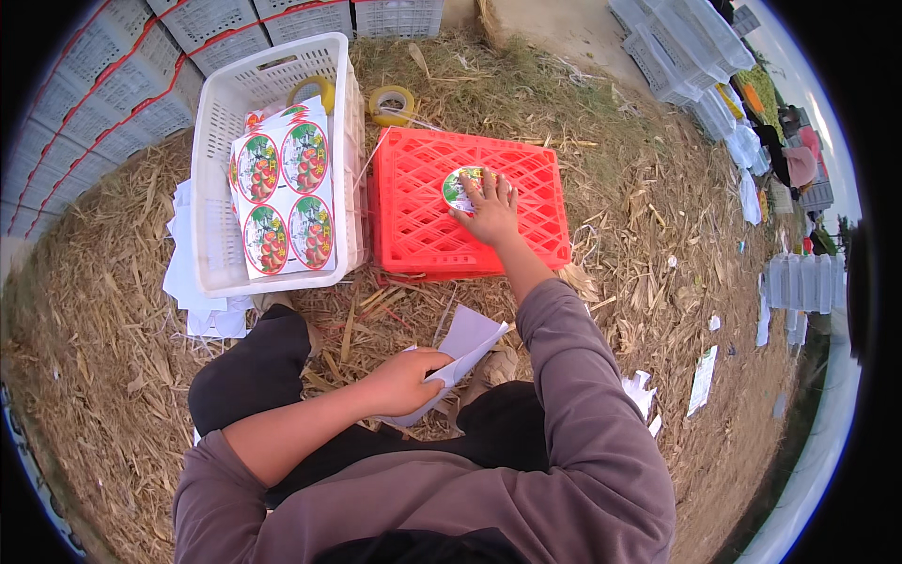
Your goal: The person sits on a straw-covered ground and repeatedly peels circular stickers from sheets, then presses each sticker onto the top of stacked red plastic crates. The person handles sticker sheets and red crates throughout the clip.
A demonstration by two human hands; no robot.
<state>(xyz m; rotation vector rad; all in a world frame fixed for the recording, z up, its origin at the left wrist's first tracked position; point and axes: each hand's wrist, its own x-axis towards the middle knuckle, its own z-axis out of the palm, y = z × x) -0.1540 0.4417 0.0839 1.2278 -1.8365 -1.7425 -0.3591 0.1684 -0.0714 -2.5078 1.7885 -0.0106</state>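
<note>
My right hand (491, 209) lies flat with fingers spread on a round fruit-picture sticker (455, 186), pressed against the top of a red plastic crate (413, 240). Part of the sticker is hidden under the fingers. Low between my knees, my left hand (406, 381) is closed around a folded sheet of white paper (460, 348). Left of the red crate stands a white plastic crate (209, 188). Sheets of round stickers (287, 202) lie in it, each printed with a red and green fruit picture.
One yellow tape roll (391, 103) lies behind the red crate, another (313, 92) in the white crate. White papers (193, 273) lie beside the white crate. Grey crates (122, 89) are stacked at far left, clear plastic baskets (681, 47) at far right. Dry straw (648, 282) covers the ground.
</note>
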